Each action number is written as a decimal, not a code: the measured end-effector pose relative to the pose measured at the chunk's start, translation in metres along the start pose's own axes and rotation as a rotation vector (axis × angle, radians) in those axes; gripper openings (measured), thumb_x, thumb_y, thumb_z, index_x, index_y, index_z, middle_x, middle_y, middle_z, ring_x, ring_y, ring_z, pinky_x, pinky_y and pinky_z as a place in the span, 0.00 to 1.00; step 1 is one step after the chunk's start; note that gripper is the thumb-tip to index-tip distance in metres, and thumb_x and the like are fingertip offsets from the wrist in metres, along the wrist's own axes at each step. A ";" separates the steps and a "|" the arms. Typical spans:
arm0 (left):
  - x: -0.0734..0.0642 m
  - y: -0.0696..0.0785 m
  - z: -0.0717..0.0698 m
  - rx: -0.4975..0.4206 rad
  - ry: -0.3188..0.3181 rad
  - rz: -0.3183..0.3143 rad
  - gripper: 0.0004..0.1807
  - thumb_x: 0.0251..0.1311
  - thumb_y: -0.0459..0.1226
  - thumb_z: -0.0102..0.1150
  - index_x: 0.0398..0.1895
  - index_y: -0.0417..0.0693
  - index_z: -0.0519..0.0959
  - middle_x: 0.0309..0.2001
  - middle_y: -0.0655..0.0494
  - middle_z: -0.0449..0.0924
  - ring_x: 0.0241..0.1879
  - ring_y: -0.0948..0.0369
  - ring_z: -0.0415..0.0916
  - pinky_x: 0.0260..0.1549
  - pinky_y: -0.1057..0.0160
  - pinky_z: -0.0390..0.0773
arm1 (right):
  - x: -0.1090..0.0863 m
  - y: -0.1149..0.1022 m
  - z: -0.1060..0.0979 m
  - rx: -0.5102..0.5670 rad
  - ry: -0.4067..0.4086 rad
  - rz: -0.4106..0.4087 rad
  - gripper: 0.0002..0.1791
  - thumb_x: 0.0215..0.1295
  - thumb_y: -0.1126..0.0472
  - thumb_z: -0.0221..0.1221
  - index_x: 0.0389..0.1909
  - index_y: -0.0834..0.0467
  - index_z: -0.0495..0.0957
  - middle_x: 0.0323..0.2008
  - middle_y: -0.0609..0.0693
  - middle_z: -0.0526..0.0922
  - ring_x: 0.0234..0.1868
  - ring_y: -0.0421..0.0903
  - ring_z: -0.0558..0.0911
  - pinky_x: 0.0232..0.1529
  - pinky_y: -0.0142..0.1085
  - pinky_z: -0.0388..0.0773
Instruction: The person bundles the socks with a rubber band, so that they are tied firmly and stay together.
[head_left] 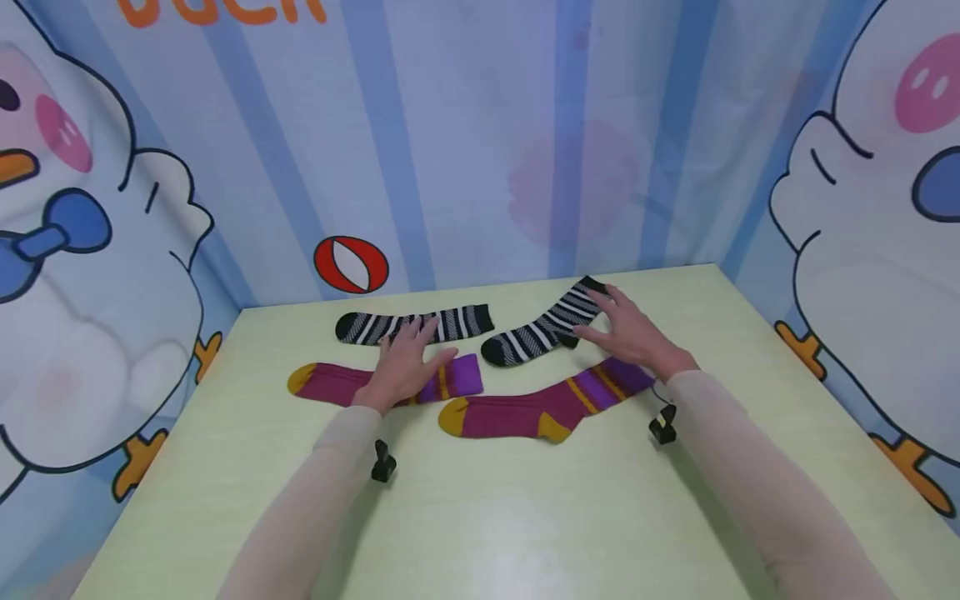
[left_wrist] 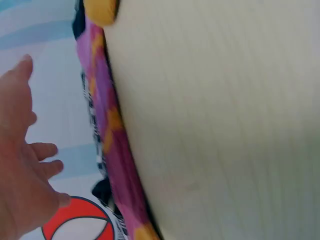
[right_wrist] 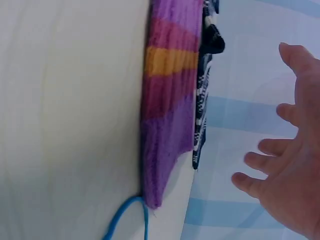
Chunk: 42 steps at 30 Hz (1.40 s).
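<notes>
Four socks is avoided here as a count; two black, white and grey striped socks lie at the back of the table, the left one (head_left: 461, 323) nearly straight and the right one (head_left: 521, 340) slanting up to the right. In front lie two maroon socks with purple cuffs and mustard toes, the left one (head_left: 330, 383) and the right one (head_left: 502, 417). My left hand (head_left: 405, 367), fingers spread, hovers over the left pair and covers part of both. Above the right striped sock's cuff, my right hand (head_left: 626, 333) is spread too. Both wrist views show the hands raised off the socks, holding nothing.
The pale table (head_left: 510, 517) ends at a blue striped backdrop (head_left: 465, 167) with printed cartoon ducks on both sides. A small black device (head_left: 383, 462) shows by the left wrist, another (head_left: 663, 425) by the right. A blue cord (right_wrist: 122, 212) touches the purple cuff's end.
</notes>
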<state>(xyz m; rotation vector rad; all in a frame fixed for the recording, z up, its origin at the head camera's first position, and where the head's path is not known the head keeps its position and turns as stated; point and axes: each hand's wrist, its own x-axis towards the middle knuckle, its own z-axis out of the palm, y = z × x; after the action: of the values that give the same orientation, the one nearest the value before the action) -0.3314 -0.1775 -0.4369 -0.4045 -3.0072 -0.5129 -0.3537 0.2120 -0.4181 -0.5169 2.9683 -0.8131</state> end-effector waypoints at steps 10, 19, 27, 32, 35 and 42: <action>-0.018 0.030 -0.014 -0.132 -0.081 -0.084 0.37 0.70 0.54 0.55 0.75 0.44 0.63 0.69 0.35 0.64 0.68 0.41 0.61 0.63 0.40 0.64 | -0.020 -0.004 -0.016 0.073 -0.146 0.080 0.47 0.72 0.38 0.52 0.78 0.63 0.47 0.75 0.69 0.53 0.74 0.68 0.53 0.68 0.63 0.52; -0.031 0.053 -0.021 -0.248 -0.239 -0.122 0.18 0.63 0.47 0.67 0.39 0.42 0.75 0.31 0.52 0.75 0.32 0.57 0.72 0.31 0.61 0.73 | -0.027 -0.001 -0.020 -0.011 -0.171 0.210 0.40 0.69 0.49 0.59 0.68 0.75 0.61 0.64 0.74 0.67 0.61 0.67 0.71 0.60 0.59 0.68; -0.042 0.054 -0.008 -0.254 -0.250 -0.163 0.21 0.54 0.46 0.75 0.41 0.43 0.76 0.33 0.53 0.76 0.34 0.56 0.72 0.33 0.60 0.74 | -0.030 0.002 -0.010 -0.017 -0.160 0.248 0.36 0.60 0.61 0.65 0.63 0.78 0.65 0.59 0.75 0.71 0.57 0.67 0.74 0.57 0.57 0.72; -0.044 0.052 -0.003 -0.231 -0.267 -0.157 0.22 0.51 0.43 0.77 0.44 0.43 0.78 0.34 0.55 0.78 0.35 0.56 0.73 0.35 0.59 0.75 | -0.029 0.000 -0.007 -0.017 -0.167 0.253 0.36 0.57 0.64 0.66 0.62 0.78 0.66 0.58 0.74 0.71 0.56 0.65 0.75 0.56 0.56 0.73; -0.044 0.051 -0.001 -0.194 -0.259 -0.152 0.23 0.50 0.43 0.78 0.44 0.44 0.78 0.34 0.55 0.78 0.35 0.56 0.73 0.35 0.59 0.75 | -0.027 0.000 -0.006 -0.012 -0.166 0.269 0.36 0.57 0.64 0.67 0.62 0.77 0.66 0.58 0.73 0.72 0.54 0.64 0.75 0.55 0.56 0.73; -0.044 0.051 0.002 -0.154 -0.236 -0.165 0.23 0.49 0.43 0.79 0.43 0.44 0.78 0.34 0.55 0.78 0.34 0.57 0.73 0.35 0.59 0.76 | -0.025 0.002 -0.005 -0.019 -0.170 0.288 0.35 0.58 0.64 0.66 0.63 0.77 0.66 0.58 0.73 0.72 0.56 0.65 0.75 0.56 0.56 0.73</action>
<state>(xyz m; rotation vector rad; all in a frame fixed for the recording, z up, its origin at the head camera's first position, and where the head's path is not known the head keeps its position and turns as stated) -0.2756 -0.1413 -0.4271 -0.2413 -3.2588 -0.7650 -0.3315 0.2237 -0.4163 -0.1438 2.8040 -0.6762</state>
